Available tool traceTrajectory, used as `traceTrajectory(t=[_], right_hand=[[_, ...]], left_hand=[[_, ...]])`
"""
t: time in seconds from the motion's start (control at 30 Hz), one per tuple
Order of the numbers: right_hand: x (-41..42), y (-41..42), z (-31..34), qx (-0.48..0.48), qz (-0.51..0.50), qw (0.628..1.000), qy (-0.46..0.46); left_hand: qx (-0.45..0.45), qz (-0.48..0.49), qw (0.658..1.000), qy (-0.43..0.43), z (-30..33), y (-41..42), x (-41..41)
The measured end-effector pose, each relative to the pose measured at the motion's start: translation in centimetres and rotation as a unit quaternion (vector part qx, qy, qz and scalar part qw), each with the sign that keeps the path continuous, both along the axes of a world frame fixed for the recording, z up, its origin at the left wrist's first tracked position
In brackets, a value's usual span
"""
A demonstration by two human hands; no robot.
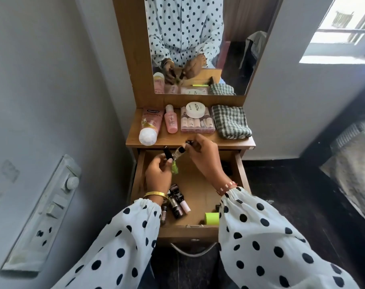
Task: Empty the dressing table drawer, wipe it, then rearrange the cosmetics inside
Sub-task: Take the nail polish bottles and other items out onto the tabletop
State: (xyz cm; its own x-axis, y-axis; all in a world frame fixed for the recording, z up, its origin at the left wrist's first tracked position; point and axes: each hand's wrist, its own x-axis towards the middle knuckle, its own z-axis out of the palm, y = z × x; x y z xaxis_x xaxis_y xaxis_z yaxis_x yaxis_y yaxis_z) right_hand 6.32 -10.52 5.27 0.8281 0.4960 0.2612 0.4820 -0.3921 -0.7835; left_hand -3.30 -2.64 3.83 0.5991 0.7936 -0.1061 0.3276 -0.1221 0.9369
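Head view. The left hand (157, 176) is curled around small nail polish bottles: a black-capped one (168, 155) and a bright green one (174, 167) show between its fingers. The right hand (202, 153) pinches a clear bottle with a black cap (179, 151) at the fingertips and grips another dark item against the palm. Both hands hover over the open wooden drawer (200, 190), pulled out below the table top (177, 138).

Inside the drawer, a cluster of dark and pink polish bottles (176, 202) lies at the front left; a lime-green cylindrical container (212, 218) lies at the front right. The floor between them is bare brown board.

On the table top: a pink tube (151, 126), a pink bottle (170, 121), a clear compartmented box (197, 123) with a round white jar (195, 109) on it, and a folded checked cloth (230, 121).
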Motion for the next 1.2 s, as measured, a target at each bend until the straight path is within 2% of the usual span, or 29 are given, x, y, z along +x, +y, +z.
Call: traceTrajectory(t=[0.17, 0.43, 0.73, 1.2], right_hand=[[2.7, -0.8, 3.8, 0.08, -0.069, 0.994, -0.004], [6.7, -2.0, 5.1, 0.033, -0.145, 0.989, 0.014], [7.4, -1.9, 4.3, 0.023, -0.164, 0.986, 0.035], [7.6, -1.7, 3.4, 0.0, -0.145, 0.989, 0.014]], left_hand=[[0.021, -0.035, 0.997, -0.065, 3.2, -0.7, 3.4], [0.06, -0.056, 0.996, -0.038, 3.5, -0.5, 8.1], [0.098, -0.079, 0.992, -0.017, 3.1, -0.7, 10.2], [0.062, -0.091, 0.991, -0.07, 2.4, -1.1, 11.0]])
